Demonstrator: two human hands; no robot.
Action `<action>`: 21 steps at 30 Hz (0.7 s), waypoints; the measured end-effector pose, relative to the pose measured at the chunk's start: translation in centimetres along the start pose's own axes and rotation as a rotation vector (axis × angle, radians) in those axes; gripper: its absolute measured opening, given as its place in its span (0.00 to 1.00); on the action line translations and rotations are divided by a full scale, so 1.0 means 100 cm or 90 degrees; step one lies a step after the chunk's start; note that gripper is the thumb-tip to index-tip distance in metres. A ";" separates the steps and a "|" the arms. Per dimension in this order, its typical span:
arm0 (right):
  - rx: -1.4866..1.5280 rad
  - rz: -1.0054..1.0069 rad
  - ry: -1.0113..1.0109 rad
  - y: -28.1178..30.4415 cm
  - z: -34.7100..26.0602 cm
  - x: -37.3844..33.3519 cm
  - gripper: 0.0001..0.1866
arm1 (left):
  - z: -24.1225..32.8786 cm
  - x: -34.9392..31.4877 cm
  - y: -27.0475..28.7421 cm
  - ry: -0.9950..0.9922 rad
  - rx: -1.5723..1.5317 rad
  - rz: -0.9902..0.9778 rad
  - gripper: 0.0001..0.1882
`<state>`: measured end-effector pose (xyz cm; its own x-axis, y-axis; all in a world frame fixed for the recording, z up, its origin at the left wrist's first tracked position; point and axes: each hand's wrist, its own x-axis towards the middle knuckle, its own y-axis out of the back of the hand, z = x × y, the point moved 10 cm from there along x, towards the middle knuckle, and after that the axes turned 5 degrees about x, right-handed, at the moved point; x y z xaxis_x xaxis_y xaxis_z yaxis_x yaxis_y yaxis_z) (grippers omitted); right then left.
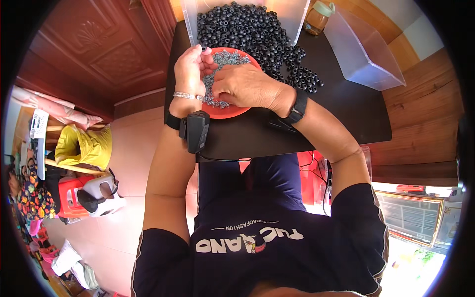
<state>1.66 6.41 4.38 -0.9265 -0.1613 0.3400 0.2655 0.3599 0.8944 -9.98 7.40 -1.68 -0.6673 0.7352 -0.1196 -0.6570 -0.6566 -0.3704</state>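
Observation:
My left hand (pixel 190 72) is turned palm up at the left rim of a red-orange round bowl (pixel 228 114), its fingers curled. A small black round piece (pixel 204 49) shows between its thumb and fingertips. The bowl holds many small grey metal pieces (pixel 232 58), which look like screws. Over the bowl, my right hand (pixel 245 86) reaches down with bent fingers closed among these pieces. Whatever its fingertips grip is hidden. Just beyond the bowl lies a large heap of black, bead-like pieces with holes (pixel 242 27).
The heap spills from a clear plastic box (pixel 190 24) onto the dark table (pixel 346 116). Another clear box (pixel 363 52) stands at the right, near a lidded jar (pixel 317 21). A thin cable (pixel 222 159) runs along the table's near edge.

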 end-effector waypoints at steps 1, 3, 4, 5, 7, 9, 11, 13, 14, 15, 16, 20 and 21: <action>0.002 -0.012 0.002 -0.004 0.000 0.001 0.03 | -0.001 0.000 0.001 -0.002 -0.004 0.001 0.13; -0.046 -0.033 0.002 -0.013 0.001 0.005 0.03 | 0.000 0.001 -0.003 -0.010 0.003 -0.028 0.14; -0.093 -0.050 0.000 -0.019 0.003 0.006 0.03 | -0.001 0.003 -0.003 0.000 0.002 -0.028 0.14; -0.095 -0.050 0.001 -0.021 0.003 0.006 0.03 | -0.001 0.002 -0.002 -0.002 0.001 -0.029 0.14; -0.090 -0.057 -0.019 -0.023 0.004 0.006 0.03 | -0.001 0.001 -0.001 -0.001 0.022 -0.013 0.15; -0.081 -0.055 -0.039 -0.023 0.003 0.006 0.03 | -0.001 0.000 -0.003 -0.001 0.024 -0.020 0.15; -0.074 -0.051 -0.063 -0.018 0.007 0.004 0.04 | -0.002 0.000 -0.006 0.000 0.027 -0.032 0.15; 0.053 -0.083 -0.129 -0.021 0.017 0.003 0.06 | -0.002 0.002 -0.007 -0.002 0.008 -0.056 0.14; 0.051 -0.079 -0.129 -0.015 0.018 0.001 0.06 | -0.007 0.005 -0.007 0.016 -0.010 -0.066 0.14; 0.084 -0.013 -0.109 0.004 0.015 0.000 0.08 | -0.007 0.005 -0.008 0.014 -0.009 -0.068 0.14; 0.117 0.053 -0.088 0.022 0.014 -0.003 0.09 | -0.008 0.002 -0.010 0.017 -0.030 -0.069 0.14; 0.332 0.299 -0.212 0.071 0.056 -0.032 0.07 | -0.015 -0.007 -0.028 0.047 -0.049 -0.120 0.14; 0.381 0.333 -0.284 0.075 0.065 -0.039 0.06 | -0.015 -0.013 -0.037 0.047 -0.058 -0.181 0.14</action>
<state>5.51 15.67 7.92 -0.7775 0.4820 0.4039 0.6129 0.7246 0.3152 -6.13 9.13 -1.56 -0.4319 0.8996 -0.0641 -0.7773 -0.4073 -0.4795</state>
